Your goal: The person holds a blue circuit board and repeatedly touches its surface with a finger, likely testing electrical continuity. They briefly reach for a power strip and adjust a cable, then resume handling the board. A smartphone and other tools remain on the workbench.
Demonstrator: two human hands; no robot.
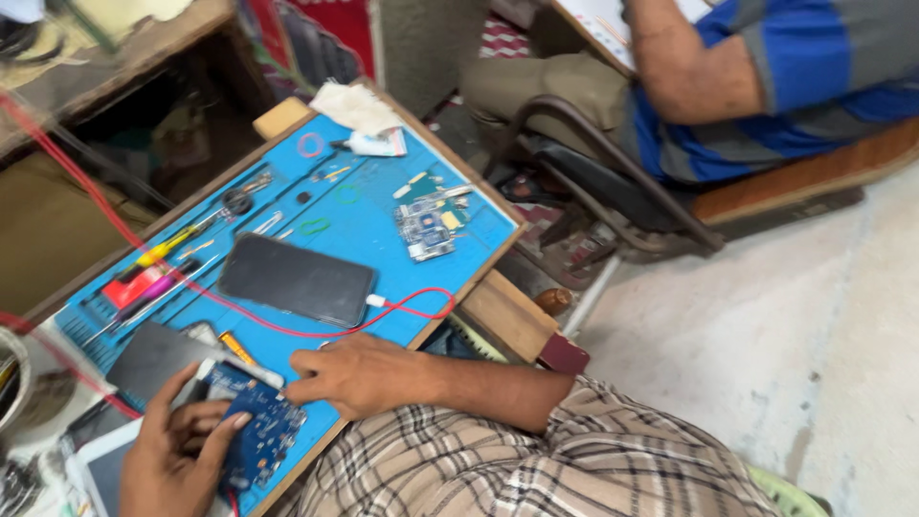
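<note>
My left hand [177,455] grips a blue circuit board [260,436] at the near corner of a blue work mat [369,206], thumb pressed on its edge. Palm down on the mat just right of the board lies my right hand [356,375], holding nothing, its fingertips reaching the board's upper corner. Beyond my hands, a black phone [295,280] lies flat on the mat with a white plug and red cable [421,299] in its end. A dark flat panel [153,356] sits left of the board.
A smaller circuit board [426,230], tweezers [244,196], screwdrivers [158,251], a white tube [378,144] and a cloth [352,103] lie on the mat. Another person in a blue striped shirt [766,86] sits on a chair [613,191] at upper right. Concrete floor [766,325] to the right.
</note>
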